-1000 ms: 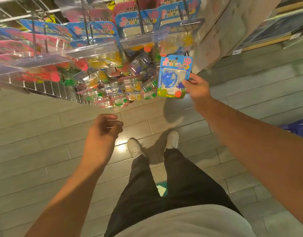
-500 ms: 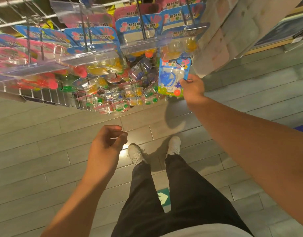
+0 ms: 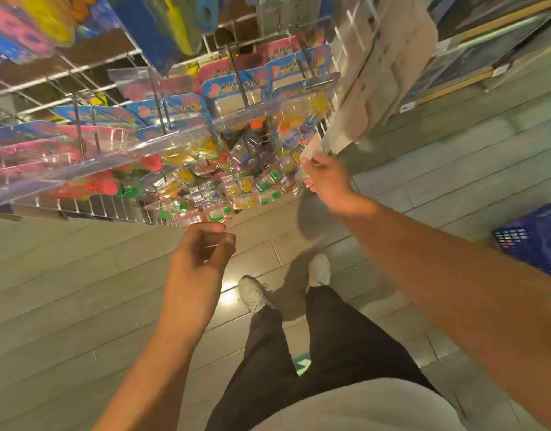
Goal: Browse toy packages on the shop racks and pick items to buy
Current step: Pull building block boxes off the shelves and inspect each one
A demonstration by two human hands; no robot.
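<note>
We see rows of clear plastic blister toy packages [image 3: 236, 98] with blue and pink card headers hanging from metal pegs on a white wire shop rack [image 3: 90, 209], their bubbles showing small yellow, orange, green and red pieces. The print on the headers is too blurred to read. Our right hand [image 3: 325, 178] reaches up at the rack's right end, just below the last blue-headed packs, its fingers curled and pinching the edge of a pale card package [image 3: 311, 150]; motion blur hides what that package contains. Our left hand [image 3: 202, 253] hovers below the rack's lower front edge, near the lowest small packs, its fingers loosely curled and holding nothing. Below us lie the grey plank floor [image 3: 65, 275], and a dark blue plastic basket [image 3: 535, 241] sits at the right edge.
</note>
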